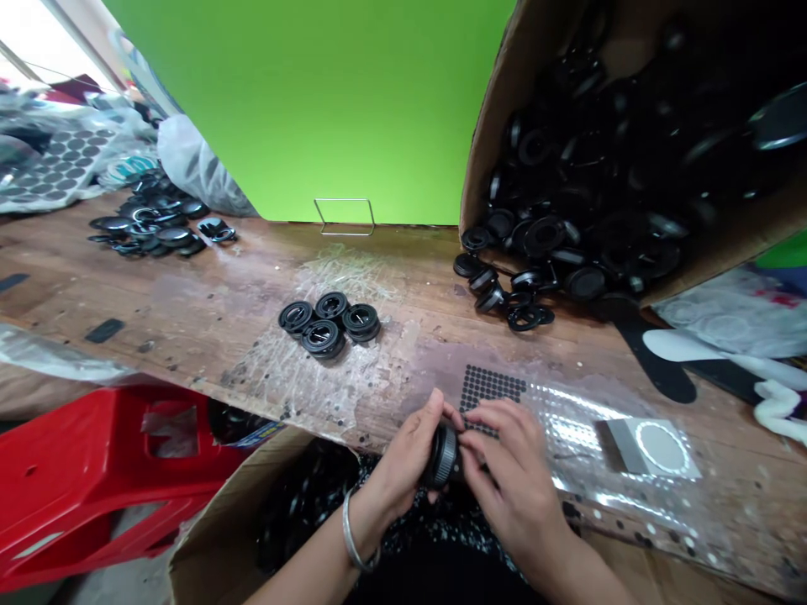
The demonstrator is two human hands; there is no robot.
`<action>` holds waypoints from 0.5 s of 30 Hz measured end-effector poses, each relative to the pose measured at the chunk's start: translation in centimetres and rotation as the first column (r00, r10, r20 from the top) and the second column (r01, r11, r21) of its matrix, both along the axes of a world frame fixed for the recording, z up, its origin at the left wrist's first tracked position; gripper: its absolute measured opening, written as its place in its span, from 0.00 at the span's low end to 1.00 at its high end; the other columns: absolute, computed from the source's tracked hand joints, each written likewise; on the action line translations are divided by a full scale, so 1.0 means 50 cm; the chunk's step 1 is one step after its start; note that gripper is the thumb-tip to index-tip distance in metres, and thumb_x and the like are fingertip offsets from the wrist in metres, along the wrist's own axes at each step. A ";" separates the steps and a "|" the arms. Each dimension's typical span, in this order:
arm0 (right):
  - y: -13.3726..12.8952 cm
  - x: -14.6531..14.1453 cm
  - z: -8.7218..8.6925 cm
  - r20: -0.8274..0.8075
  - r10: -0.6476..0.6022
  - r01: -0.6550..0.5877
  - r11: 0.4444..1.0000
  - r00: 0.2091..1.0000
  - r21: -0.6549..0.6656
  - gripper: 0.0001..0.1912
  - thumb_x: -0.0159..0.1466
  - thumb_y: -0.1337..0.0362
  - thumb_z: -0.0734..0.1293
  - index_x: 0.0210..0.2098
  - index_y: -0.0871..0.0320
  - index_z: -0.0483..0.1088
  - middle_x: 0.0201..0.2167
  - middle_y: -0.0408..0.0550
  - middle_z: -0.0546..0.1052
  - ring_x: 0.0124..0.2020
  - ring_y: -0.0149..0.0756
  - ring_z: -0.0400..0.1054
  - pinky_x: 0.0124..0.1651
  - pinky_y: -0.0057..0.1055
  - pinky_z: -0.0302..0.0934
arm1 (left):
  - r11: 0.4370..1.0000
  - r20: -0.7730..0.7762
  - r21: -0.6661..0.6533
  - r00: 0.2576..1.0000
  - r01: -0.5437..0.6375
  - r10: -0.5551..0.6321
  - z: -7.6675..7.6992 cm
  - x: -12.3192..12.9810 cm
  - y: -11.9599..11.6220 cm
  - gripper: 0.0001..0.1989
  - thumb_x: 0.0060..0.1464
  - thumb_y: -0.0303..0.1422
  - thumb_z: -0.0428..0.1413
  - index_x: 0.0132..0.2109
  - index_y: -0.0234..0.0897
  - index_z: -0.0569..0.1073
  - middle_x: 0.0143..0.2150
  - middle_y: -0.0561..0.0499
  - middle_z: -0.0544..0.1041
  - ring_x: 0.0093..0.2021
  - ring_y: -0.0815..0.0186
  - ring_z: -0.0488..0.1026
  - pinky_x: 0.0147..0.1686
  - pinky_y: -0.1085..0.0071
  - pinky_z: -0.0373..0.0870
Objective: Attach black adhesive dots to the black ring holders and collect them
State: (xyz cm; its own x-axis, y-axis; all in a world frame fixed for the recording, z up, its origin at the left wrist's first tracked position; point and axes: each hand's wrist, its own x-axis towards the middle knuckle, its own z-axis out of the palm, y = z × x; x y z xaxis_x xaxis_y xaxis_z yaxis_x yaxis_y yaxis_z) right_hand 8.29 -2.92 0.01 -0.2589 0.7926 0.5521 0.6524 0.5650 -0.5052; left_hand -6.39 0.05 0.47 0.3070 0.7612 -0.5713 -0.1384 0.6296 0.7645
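My left hand point(407, 454) is closed around a round black plastic part point(443, 454) with a ribbed edge, held just off the table's front edge. My right hand point(514, 470) meets it from the other side, thumb and fingers pinched at its face; whatever lies between those fingertips is too small or hidden to make out. Just behind the hands lies a clear sheet of small black dots point(488, 386), partly covered by my right fingers. Farther back, several short stacks of round black parts point(321, 336) stand grouped on the wooden table point(208, 311).
A cardboard box point(479, 168) spilling black parts lies at the right, beside a green panel point(353, 109). A wire stand point(345, 217) sits before the panel. More black discs point(151, 218) are heaped left. Below are a red stool point(94, 462) and an open carton point(220, 512).
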 end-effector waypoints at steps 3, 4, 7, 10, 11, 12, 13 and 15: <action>-0.030 -0.004 -0.003 0.136 0.032 -0.046 0.994 0.990 0.104 0.19 0.62 0.79 0.62 0.52 0.67 0.67 0.51 0.59 0.71 0.59 0.49 0.59 0.62 0.55 0.49 | 0.999 -0.008 -0.033 1.000 -0.018 0.017 -0.001 0.002 -0.003 0.28 0.56 0.60 0.45 0.36 0.38 0.69 0.18 0.58 0.64 0.12 0.74 0.59 0.07 0.83 0.54; -0.036 -0.002 -0.003 0.156 0.041 -0.057 0.994 0.987 0.097 0.20 0.62 0.79 0.62 0.54 0.68 0.66 0.52 0.60 0.71 0.60 0.50 0.58 0.63 0.55 0.48 | 0.999 -0.020 -0.027 1.000 -0.017 0.017 -0.002 0.004 -0.002 0.28 0.56 0.60 0.46 0.36 0.38 0.69 0.18 0.57 0.65 0.12 0.74 0.59 0.07 0.83 0.54; -0.030 0.029 0.000 0.090 0.036 -0.029 0.997 0.995 -0.073 0.16 0.66 0.73 0.61 0.52 0.60 0.69 0.55 0.56 0.69 0.62 0.48 0.56 0.61 0.51 0.52 | 1.000 -0.043 0.022 0.999 -0.017 0.018 -0.003 0.011 0.003 0.27 0.55 0.58 0.48 0.35 0.37 0.70 0.19 0.56 0.66 0.13 0.73 0.61 0.07 0.83 0.55; 0.009 0.091 -0.012 -0.023 -0.183 0.173 0.955 0.983 -0.240 0.08 0.68 0.66 0.60 0.42 0.55 0.71 0.47 0.51 0.71 0.52 0.42 0.64 0.54 0.44 0.60 | 0.993 -0.025 0.075 0.995 -0.091 0.093 -0.006 0.016 0.012 0.27 0.57 0.57 0.47 0.34 0.36 0.71 0.16 0.58 0.63 0.12 0.74 0.58 0.08 0.82 0.54; 0.026 0.112 -0.022 0.002 -0.272 0.264 0.933 0.962 -0.245 0.06 0.67 0.65 0.62 0.39 0.56 0.71 0.43 0.51 0.72 0.48 0.42 0.65 0.51 0.44 0.60 | 0.988 -0.014 0.090 0.991 -0.128 0.129 -0.008 0.017 0.016 0.27 0.57 0.57 0.47 0.34 0.37 0.71 0.15 0.58 0.62 0.11 0.74 0.57 0.08 0.82 0.54; 0.042 0.131 -0.034 0.061 -0.326 0.331 0.915 0.943 -0.232 0.05 0.66 0.64 0.63 0.36 0.56 0.72 0.40 0.50 0.72 0.45 0.43 0.64 0.50 0.44 0.59 | 0.982 -0.002 0.102 0.987 -0.162 0.163 -0.009 0.017 0.020 0.26 0.57 0.57 0.47 0.34 0.37 0.71 0.15 0.58 0.61 0.11 0.74 0.56 0.08 0.82 0.53; 0.057 0.147 -0.047 0.128 -0.351 0.371 0.902 0.928 -0.220 0.05 0.65 0.64 0.64 0.35 0.57 0.72 0.39 0.50 0.72 0.44 0.43 0.63 0.49 0.45 0.58 | 0.976 0.009 0.110 0.982 -0.187 0.187 -0.011 0.017 0.023 0.26 0.58 0.56 0.47 0.34 0.37 0.71 0.15 0.59 0.61 0.11 0.75 0.56 0.08 0.82 0.53; 0.079 0.165 -0.071 0.258 -0.358 0.411 0.891 0.898 -0.193 0.05 0.63 0.65 0.65 0.32 0.57 0.73 0.39 0.51 0.72 0.43 0.45 0.62 0.48 0.44 0.56 | 0.971 0.020 0.122 0.979 -0.204 0.203 -0.012 0.017 0.028 0.25 0.58 0.56 0.48 0.34 0.37 0.71 0.16 0.59 0.61 0.12 0.75 0.56 0.08 0.82 0.53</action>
State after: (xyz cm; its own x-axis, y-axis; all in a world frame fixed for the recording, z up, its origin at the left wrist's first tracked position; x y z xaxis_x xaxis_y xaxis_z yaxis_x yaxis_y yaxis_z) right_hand 16.55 1.05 -3.54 0.0042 0.9531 0.3027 0.8987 0.1291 -0.4191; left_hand -5.56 1.44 -0.12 0.1423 0.8722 -0.4679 -0.2597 0.4891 0.8327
